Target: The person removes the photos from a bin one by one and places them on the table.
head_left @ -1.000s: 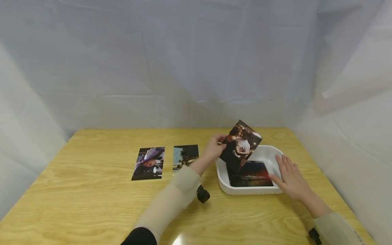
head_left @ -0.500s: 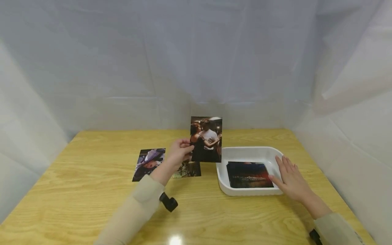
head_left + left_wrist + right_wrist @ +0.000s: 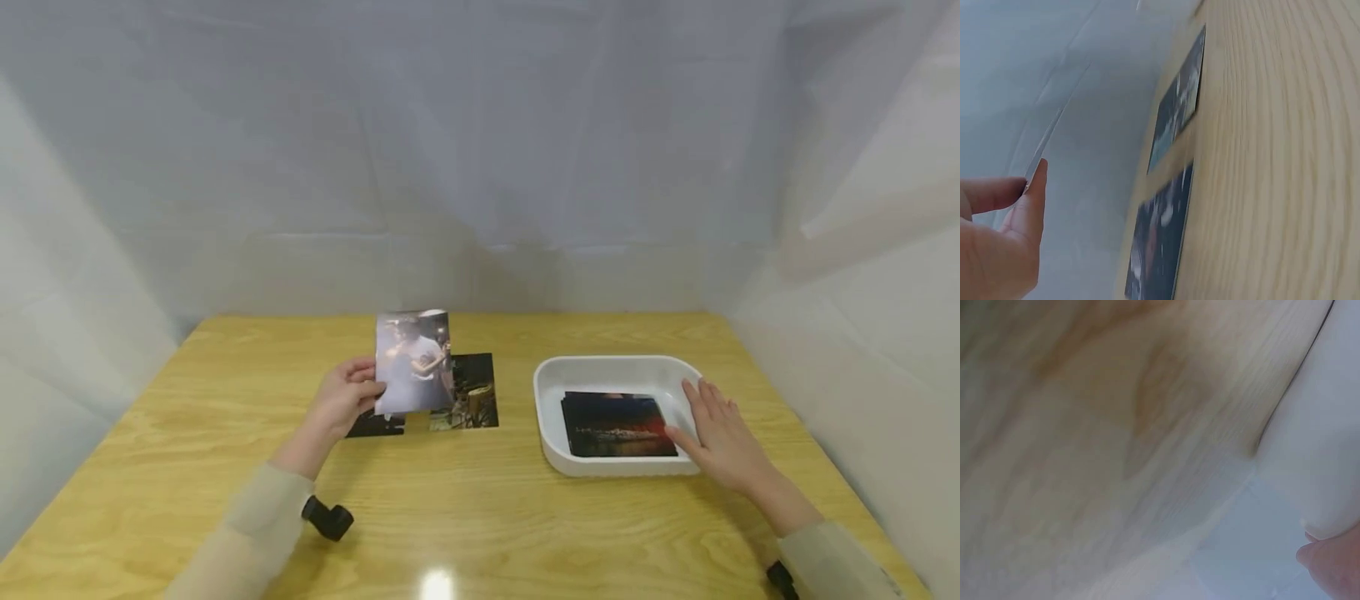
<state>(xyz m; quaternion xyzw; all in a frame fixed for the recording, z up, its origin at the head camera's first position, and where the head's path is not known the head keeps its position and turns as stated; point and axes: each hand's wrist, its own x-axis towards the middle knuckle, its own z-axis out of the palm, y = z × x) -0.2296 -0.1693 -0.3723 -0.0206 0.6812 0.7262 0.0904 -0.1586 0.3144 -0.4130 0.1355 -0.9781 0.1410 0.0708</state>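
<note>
My left hand [image 3: 341, 404] pinches a photo of a dancing couple [image 3: 416, 362] by its left edge, thumb in front, above the table; glare whitens part of it. Behind and below it, a photo with a purple hat lies mostly hidden, its dark lower edge [image 3: 377, 425] showing. Beside that lies a dark outdoor photo [image 3: 476, 393], partly covered by the held one. My right hand [image 3: 723, 442] rests with extended fingers on the right rim of a white tray [image 3: 555, 450]. Inside the tray is a small stack of photos, a dark night scene [image 3: 618, 427] on top.
The wooden table [image 3: 480, 525] reaches back to a pale sheet [image 3: 480, 167] that hangs behind it and along both sides. A black wrist camera [image 3: 327, 518] juts from the left sleeve.
My left hand has carried the couple photo leftward from above the tray, turning it upright, to over the two photos on the table. My right hand has stayed at the tray.
</note>
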